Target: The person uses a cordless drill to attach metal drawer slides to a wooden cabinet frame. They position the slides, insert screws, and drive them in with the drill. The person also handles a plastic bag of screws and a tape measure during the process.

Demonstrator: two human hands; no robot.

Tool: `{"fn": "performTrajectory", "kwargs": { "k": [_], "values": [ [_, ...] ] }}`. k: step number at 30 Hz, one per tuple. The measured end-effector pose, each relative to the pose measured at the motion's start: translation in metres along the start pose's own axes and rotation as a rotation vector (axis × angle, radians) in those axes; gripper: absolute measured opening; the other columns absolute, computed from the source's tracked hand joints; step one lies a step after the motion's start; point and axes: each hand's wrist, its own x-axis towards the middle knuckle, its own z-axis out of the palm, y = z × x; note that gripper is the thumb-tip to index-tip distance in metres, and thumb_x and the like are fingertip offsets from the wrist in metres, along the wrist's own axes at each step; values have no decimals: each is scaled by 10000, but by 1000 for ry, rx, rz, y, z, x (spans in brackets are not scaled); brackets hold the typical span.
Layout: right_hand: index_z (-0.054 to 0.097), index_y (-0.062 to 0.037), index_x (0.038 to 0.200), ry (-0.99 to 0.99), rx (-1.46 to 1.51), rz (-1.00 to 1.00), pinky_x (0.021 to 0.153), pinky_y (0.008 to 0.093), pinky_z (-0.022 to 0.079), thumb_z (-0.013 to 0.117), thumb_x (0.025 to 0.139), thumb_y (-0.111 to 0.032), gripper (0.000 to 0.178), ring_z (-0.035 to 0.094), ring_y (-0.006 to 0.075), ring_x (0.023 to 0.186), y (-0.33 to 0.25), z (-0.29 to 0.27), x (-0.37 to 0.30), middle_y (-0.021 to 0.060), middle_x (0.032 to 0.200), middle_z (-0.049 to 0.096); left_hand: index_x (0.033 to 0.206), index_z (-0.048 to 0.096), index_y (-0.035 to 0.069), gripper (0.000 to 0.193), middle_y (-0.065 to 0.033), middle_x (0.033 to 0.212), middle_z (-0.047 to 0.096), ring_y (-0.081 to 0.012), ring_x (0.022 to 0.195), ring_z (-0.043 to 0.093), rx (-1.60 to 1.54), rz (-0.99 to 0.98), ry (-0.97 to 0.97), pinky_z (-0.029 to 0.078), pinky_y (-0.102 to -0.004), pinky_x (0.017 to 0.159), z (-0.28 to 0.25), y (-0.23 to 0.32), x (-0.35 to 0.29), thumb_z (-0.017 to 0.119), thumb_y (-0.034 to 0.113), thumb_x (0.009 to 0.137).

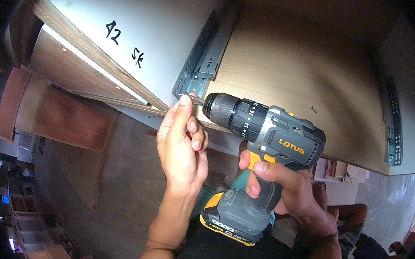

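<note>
My right hand [287, 184] is wrapped round the grip of a grey and yellow cordless drill [290, 132], index finger by the yellow trigger. The battery pack [236, 217] hangs below the grip. From the black chuck, a driver bit [196, 100] points left. My left hand [184, 141] pinches a small screw at the bit's tip between thumb and index finger, mostly hidden by the fingertips. Just beyond them is the front end of a metal drawer slide [213, 53], fixed along the white side panel [160, 23] of a cabinet.
A loose screw [313, 109] lies on the wood-coloured cabinet panel [271, 75]. A second drawer slide [392, 124] runs along the right side. Brown boards [70, 116] stand at left above a grey floor [129, 184]. Another person's arm [351, 215] shows at lower right.
</note>
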Motion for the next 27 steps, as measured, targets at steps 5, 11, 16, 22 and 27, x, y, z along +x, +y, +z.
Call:
{"fn": "performTrajectory", "kwargs": {
  "k": [5,11,16,22,27],
  "values": [
    [671,-21,1062,-33,-16,-38,596,271,458,690,918,-211,239,584,110,636,2,-2,1,39,711,623,1155,654,12,240,16,715,537,-53,462,433,-42,-30,6,336,-201,438,-1,9,-2,628,225,1048],
    [679,-28,1044,5,-67,-122,624,286,497,721,892,-168,212,611,111,669,13,-4,2,43,804,661,1094,638,-8,252,-55,822,634,-140,575,565,-94,-2,2,442,-240,530,-5,6,7,577,234,1061],
    [646,-9,1198,11,-64,-63,709,308,550,757,869,-138,371,651,120,750,15,-14,1,51,936,696,1119,650,1,242,-48,857,663,-129,773,609,-234,-62,-122,480,-263,692,-15,-2,13,583,226,1057],
    [559,-22,1276,38,-85,-112,720,311,521,788,804,-126,535,629,142,768,12,-6,-2,88,1005,656,1227,625,-4,256,-35,888,652,-112,789,588,-350,-212,-176,483,-264,700,-15,16,9,614,163,1033],
    [514,-22,1331,36,-94,-106,765,310,528,777,824,-106,578,639,136,827,7,-6,-5,77,1013,664,1240,603,-16,258,-34,905,629,-111,818,572,-424,-243,-199,480,-260,708,-18,16,11,608,148,1040]
  ]
}}
